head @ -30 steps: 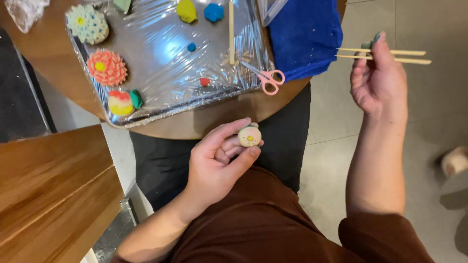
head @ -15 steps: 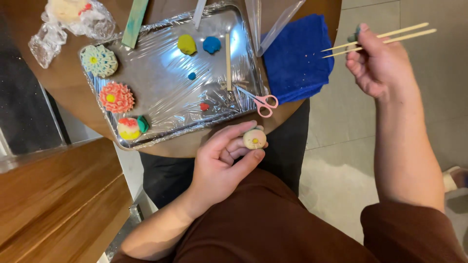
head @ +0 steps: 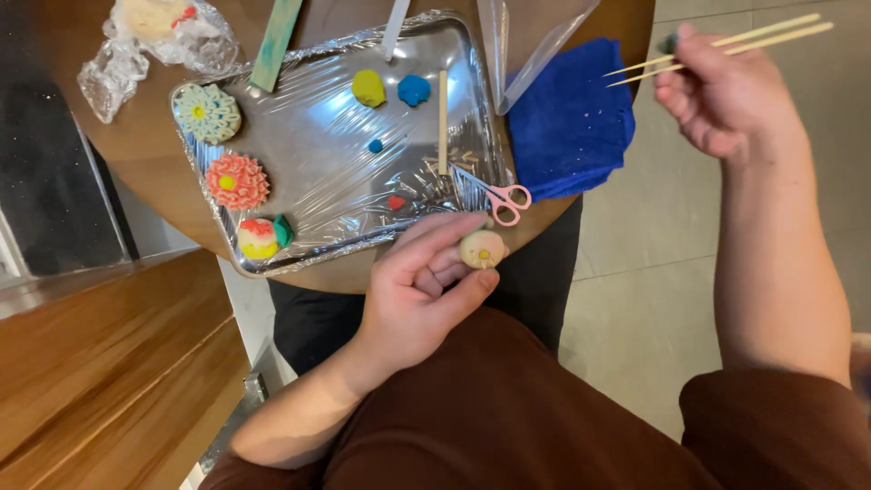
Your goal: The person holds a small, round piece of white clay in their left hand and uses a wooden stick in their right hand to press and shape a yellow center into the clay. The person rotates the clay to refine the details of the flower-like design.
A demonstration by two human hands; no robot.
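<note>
Two hands are in view, and each one holds something. The left hand [head: 413, 295] is closed lightly around a small cream ball [head: 482, 249] with a yellow-orange dot on top; thumb and fingertips pinch it just below the edge of the round wooden worktop [head: 136, 150], over the person's lap. The right hand [head: 726, 95] is raised to the side, well apart from the ball, and grips a pair of thin wooden sticks [head: 726, 45] that point up and to the right; something small and green seems to sit at the fingertips, but I cannot tell what it is.

Compared with one second ago, the sticks have gone from nearly level to a slanted position and the right hand has lifted higher. The left hand keeps the ball in almost the same place. The view has also shifted, so more of the tray shows now. I judge that the ball is held ready and the tool is only being adjusted in the grip.

On the worktop lies a metal tray [head: 472, 54] covered with clear film. It carries a pale blue flower piece [head: 207, 112], a pink flower piece [head: 236, 181], a yellow lump [head: 368, 88] and a blue lump [head: 414, 90]. Small pink scissors [head: 494, 195] lie at the tray's near corner, beside a blue cloth [head: 567, 127].
</note>
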